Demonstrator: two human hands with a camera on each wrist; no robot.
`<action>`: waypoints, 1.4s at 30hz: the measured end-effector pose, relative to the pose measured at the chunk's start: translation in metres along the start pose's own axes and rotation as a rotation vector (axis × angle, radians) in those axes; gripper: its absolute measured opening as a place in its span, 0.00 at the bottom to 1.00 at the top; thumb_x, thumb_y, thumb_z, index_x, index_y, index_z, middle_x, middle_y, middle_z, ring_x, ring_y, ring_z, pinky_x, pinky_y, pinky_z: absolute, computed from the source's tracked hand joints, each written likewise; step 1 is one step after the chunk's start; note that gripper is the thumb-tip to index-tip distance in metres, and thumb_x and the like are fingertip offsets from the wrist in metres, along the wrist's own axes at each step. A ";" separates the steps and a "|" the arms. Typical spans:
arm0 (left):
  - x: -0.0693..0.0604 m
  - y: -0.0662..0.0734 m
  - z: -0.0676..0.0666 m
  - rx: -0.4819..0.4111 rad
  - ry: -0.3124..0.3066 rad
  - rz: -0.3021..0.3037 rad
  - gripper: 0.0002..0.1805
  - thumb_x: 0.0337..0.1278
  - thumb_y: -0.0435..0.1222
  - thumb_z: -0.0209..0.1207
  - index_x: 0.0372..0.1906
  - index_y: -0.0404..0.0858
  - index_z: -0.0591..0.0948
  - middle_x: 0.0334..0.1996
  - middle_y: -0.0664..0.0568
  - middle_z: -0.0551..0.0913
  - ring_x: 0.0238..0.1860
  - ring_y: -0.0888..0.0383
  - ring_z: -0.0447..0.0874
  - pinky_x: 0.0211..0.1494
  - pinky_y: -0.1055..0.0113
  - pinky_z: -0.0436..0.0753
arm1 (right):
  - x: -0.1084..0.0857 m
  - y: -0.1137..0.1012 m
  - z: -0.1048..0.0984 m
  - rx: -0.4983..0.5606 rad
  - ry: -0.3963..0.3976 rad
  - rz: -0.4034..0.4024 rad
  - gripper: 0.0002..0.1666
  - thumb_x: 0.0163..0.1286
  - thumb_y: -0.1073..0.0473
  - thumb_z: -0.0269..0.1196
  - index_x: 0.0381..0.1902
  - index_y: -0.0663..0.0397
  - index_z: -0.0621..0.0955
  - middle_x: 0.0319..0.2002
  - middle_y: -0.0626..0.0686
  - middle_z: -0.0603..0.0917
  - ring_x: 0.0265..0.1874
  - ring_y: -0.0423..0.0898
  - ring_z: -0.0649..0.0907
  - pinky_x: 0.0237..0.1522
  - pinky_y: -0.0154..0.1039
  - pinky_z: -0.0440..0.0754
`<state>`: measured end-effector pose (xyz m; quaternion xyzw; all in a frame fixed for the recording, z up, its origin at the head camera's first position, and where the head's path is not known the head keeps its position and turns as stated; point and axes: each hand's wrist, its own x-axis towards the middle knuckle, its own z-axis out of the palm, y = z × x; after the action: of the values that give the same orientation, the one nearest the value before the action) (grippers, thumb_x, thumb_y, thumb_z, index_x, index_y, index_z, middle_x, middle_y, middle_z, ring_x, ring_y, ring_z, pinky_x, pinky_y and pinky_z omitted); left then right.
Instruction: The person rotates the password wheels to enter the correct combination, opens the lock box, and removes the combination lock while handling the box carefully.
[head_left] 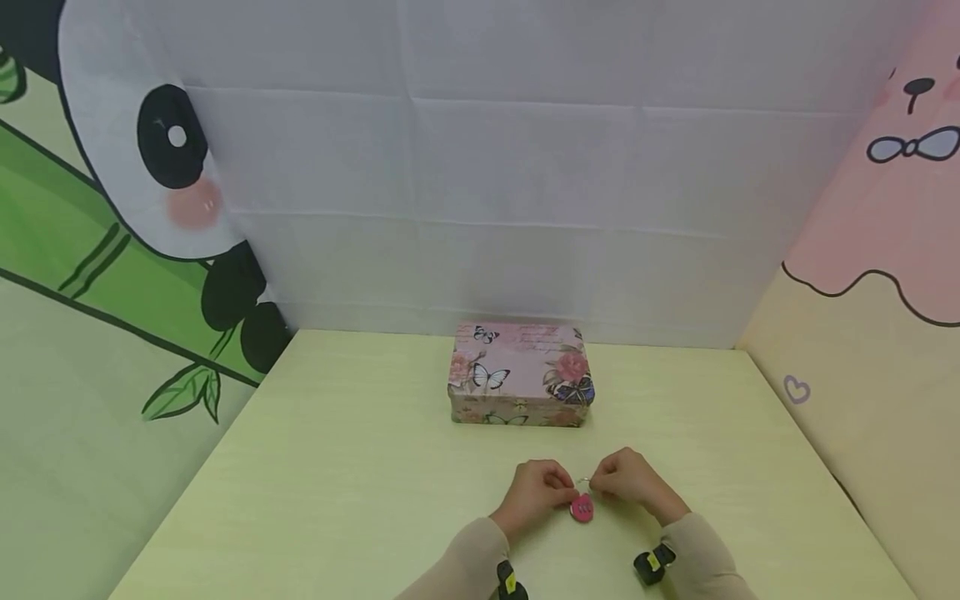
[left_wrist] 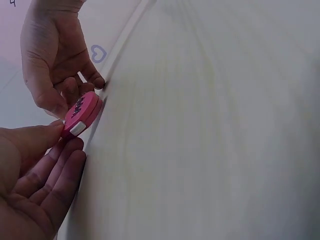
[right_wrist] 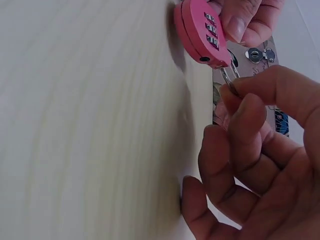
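Note:
A small pink combination padlock (head_left: 582, 508) with several number dials is held between both hands, just above the table. My left hand (head_left: 534, 493) pinches its body between thumb and fingers. The right hand (head_left: 632, 482) pinches the thin metal shackle (right_wrist: 229, 80) with thumb and forefinger. In the right wrist view the dials (right_wrist: 211, 29) face up along the padlock's body. A white piece (left_wrist: 78, 128) shows on the padlock's edge in the left wrist view. Whether the shackle is locked into the body I cannot tell.
Behind the hands, a lidded pink box (head_left: 517, 375) with butterflies and flowers stands on the pale yellow table (head_left: 360, 450). A metal latch (right_wrist: 255, 55) shows on its front. Printed cloth walls (head_left: 510, 167) enclose the table at the back and sides.

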<state>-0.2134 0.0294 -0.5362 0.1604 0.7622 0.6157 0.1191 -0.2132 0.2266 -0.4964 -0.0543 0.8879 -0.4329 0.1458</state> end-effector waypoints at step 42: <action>-0.001 0.008 0.002 0.171 0.004 0.017 0.07 0.51 0.28 0.72 0.26 0.36 0.84 0.19 0.58 0.83 0.20 0.70 0.76 0.26 0.77 0.76 | 0.005 0.004 0.006 -0.026 0.023 0.057 0.12 0.55 0.65 0.70 0.15 0.58 0.81 0.11 0.45 0.72 0.16 0.40 0.70 0.21 0.32 0.65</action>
<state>-0.2115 0.0322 -0.5292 0.1755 0.8107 0.5498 0.0983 -0.2161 0.2234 -0.5043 -0.0260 0.8962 -0.4177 0.1474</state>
